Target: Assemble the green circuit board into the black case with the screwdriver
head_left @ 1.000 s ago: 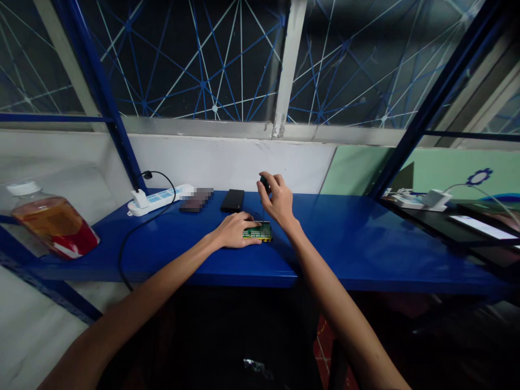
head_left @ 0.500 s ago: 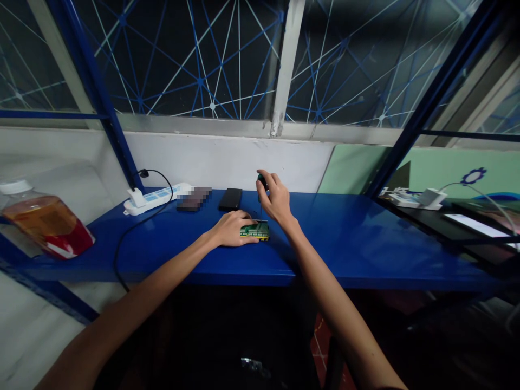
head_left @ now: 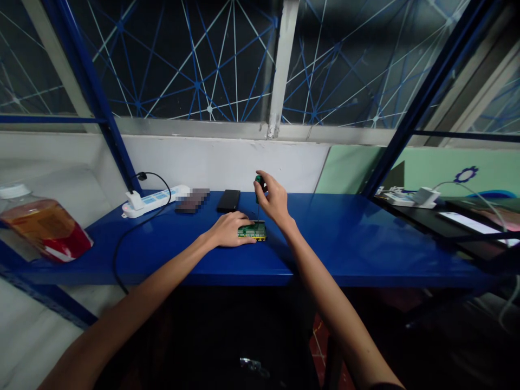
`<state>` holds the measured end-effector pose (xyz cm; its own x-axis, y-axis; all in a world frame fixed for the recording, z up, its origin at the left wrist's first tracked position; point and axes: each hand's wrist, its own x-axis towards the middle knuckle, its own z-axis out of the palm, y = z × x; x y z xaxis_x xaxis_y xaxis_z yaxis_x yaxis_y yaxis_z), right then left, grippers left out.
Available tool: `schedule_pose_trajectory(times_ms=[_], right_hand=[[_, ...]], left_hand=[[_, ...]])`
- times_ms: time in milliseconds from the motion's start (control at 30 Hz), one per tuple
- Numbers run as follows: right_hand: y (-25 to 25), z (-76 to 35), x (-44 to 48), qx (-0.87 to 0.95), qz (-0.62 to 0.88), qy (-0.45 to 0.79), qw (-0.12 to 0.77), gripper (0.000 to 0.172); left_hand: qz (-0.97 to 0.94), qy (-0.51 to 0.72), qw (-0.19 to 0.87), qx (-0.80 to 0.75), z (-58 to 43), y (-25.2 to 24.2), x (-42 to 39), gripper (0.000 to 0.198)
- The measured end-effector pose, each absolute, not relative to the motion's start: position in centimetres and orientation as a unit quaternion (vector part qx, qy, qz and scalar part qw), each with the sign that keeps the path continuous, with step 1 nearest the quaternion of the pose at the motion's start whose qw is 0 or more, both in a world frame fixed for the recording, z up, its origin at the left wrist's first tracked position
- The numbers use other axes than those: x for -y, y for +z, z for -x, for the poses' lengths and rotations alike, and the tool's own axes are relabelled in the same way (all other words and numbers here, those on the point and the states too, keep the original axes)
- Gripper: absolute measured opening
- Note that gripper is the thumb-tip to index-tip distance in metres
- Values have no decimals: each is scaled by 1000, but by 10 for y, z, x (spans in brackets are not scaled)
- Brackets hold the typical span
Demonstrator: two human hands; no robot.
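Observation:
A green circuit board [head_left: 252,232] with a yellow lower edge lies on the blue table. My left hand [head_left: 231,228] grips its left part, thumb along the near edge and fingers over the far side. Above the board, my right hand [head_left: 273,196] is closed around the dark green handle of a screwdriver [head_left: 259,184]. The screwdriver stands upright, its thin shaft running down to the board. Whether its tip sits in a screw is too small to tell.
Behind the board lies a black flat box [head_left: 228,200]. A white power strip [head_left: 156,199] with a black cable is at the back left, near a pixelated object [head_left: 192,200]. A large bottle [head_left: 43,225] stands far left. Chargers and a lit phone [head_left: 471,223] lie far right.
The view has shifted slightly. My right fingers have turned a little on the screwdriver handle, and more of its green top shows. My left hand stays on the circuit board.

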<state>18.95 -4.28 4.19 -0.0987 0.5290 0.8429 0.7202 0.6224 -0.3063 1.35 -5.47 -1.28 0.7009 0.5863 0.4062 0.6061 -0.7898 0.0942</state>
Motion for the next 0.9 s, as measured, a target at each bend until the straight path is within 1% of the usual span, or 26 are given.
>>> schedule_pose_trajectory(times_ms=[500,733,900], right_hand=[[41,-189,42,724,439,-119,518,36],[42,-188,43,729,435,-101,518,36],[42,-188,44,725,452,-127,504,38]], left_hand=[[920,-195,20,340,-14,-11,56,59],[919,-192,24,342,-15,-9,57,56],[918,-192,27,346,-15,-9,58,56]])
